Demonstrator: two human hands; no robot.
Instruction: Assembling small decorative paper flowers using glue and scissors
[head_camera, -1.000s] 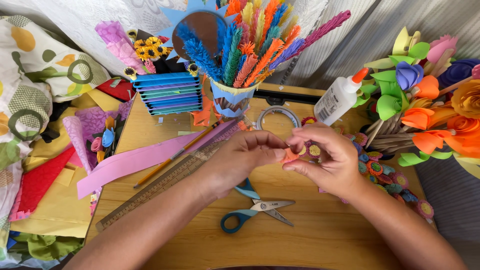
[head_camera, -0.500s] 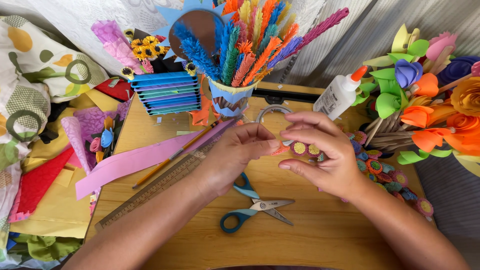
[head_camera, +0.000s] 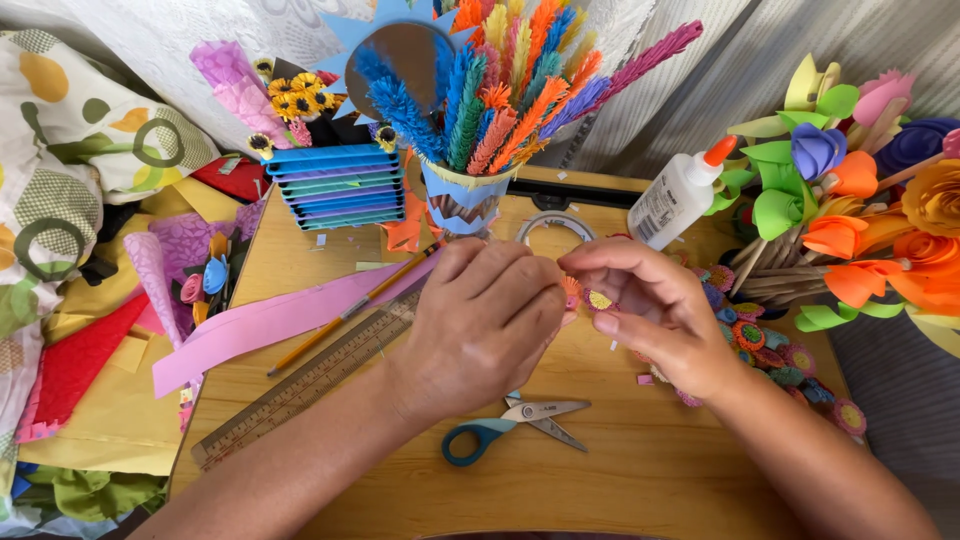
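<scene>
Two hands are met at the centre of the frame over one small orange paper flower (head_camera: 572, 292), pinched between the left hand (head_camera: 480, 325) and the right hand (head_camera: 655, 310). It lies between their fingertips, probably nearer the left, being partly hidden.

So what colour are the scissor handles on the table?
Blue handles on the scissors, seen clearly in the head view, just below the left hand.

Your left hand (head_camera: 480, 325) has slid across over the small fringed paper flower (head_camera: 572, 292), and your right hand (head_camera: 655, 310) now pinches it beside those fingers.
</scene>
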